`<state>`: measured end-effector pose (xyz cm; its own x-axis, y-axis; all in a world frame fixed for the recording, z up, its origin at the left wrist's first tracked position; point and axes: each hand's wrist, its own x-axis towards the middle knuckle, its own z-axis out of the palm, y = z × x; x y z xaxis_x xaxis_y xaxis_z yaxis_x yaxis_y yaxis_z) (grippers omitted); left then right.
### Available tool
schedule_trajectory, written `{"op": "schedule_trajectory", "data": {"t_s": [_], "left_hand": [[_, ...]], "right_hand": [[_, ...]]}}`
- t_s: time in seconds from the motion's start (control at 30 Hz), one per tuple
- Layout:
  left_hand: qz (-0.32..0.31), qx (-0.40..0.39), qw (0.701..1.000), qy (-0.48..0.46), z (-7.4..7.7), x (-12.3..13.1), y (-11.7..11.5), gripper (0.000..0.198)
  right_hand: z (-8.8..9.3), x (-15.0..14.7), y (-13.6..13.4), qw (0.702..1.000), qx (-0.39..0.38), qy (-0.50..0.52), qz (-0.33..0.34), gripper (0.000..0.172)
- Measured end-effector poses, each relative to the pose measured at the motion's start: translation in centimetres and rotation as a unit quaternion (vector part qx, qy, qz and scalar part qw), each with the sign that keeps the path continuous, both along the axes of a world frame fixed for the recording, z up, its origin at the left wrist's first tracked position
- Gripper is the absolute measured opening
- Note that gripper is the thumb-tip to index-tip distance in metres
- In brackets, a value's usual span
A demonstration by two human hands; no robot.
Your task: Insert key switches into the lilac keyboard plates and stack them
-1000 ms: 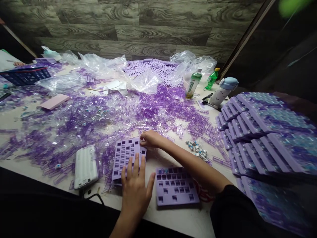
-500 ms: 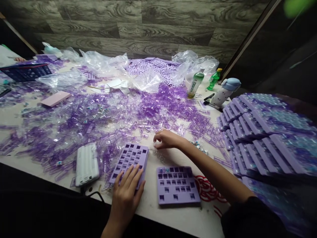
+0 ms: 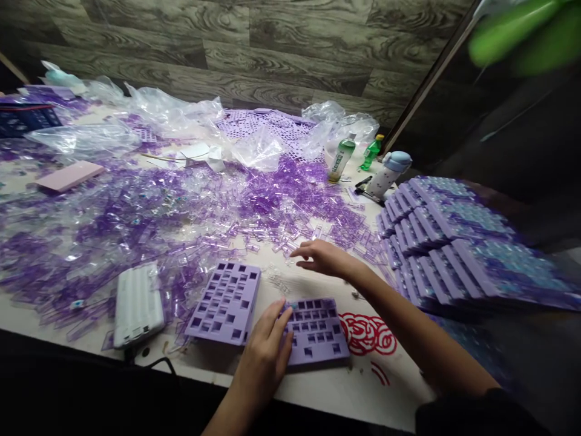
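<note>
My left hand [image 3: 265,354] rests its fingertips on the left edge of a lilac plate with rows of square holes [image 3: 315,339]. A tiny blue-and-white piece shows near those fingers. A matching lilac plate [image 3: 224,303] lies just left of my hand, not touched. My right hand [image 3: 322,257] hovers above the white tabletop, holding nothing visible, with its fingers spread slightly. Small clear plastic bits [image 3: 279,278] lie just below its fingertips.
Clear and purple plastic pieces [image 3: 136,233] cover much of the table. Stacked lilac plates filled with switches [image 3: 440,242] rise at the right. A white ribbed box [image 3: 138,306] sits left of the plates. Bottles [image 3: 340,158] and crumpled plastic bags [image 3: 172,112] stand behind.
My left hand has moved off the left plate onto the right plate. My right hand has shifted slightly right and its fingers have opened. The view has swung, moving the table contents left.
</note>
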<state>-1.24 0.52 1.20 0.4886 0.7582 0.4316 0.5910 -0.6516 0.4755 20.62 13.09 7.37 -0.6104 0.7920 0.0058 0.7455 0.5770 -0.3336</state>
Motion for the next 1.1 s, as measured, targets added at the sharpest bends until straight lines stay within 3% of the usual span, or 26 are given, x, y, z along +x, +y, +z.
{"op": "schedule_trajectory", "data": {"t_s": [0.13,0.23,0.33,0.5,0.8,0.97,1.1], "left_hand": [[0.024,-0.012,1.0,0.012,-1.0,0.7,0.4,0.047],[0.034,-0.045,0.998,0.005,-1.9,1.0,0.6,0.052],[0.026,-0.082,0.996,-0.011,-2.3,1.3,0.8,0.052],[0.001,-0.12,0.992,-0.025,-2.3,1.5,1.3,0.048],[0.015,-0.124,0.99,-0.073,-2.2,1.4,1.7,0.034],[0.024,-0.137,0.986,-0.096,-1.7,1.5,1.7,0.019],[0.024,-0.144,0.985,-0.093,-1.5,1.4,1.7,0.021]], "right_hand": [[1.2,4.8,-1.4,0.99,-0.014,-0.045,-0.13,0.017],[0.7,7.2,-3.0,0.97,-0.027,-0.103,-0.217,0.013],[-0.6,7.5,-4.3,0.96,-0.027,-0.128,-0.249,0.01],[-2.4,5.4,-4.6,0.945,0.012,-0.158,-0.288,0.016],[-2.5,4.7,-3.7,0.955,0.065,-0.157,-0.244,0.011],[-2.4,1.1,-7.5,0.996,0.035,0.015,-0.077,0.01],[-3.3,-1.5,-10.2,0.998,0.057,-0.003,-0.037,0.009]]}}
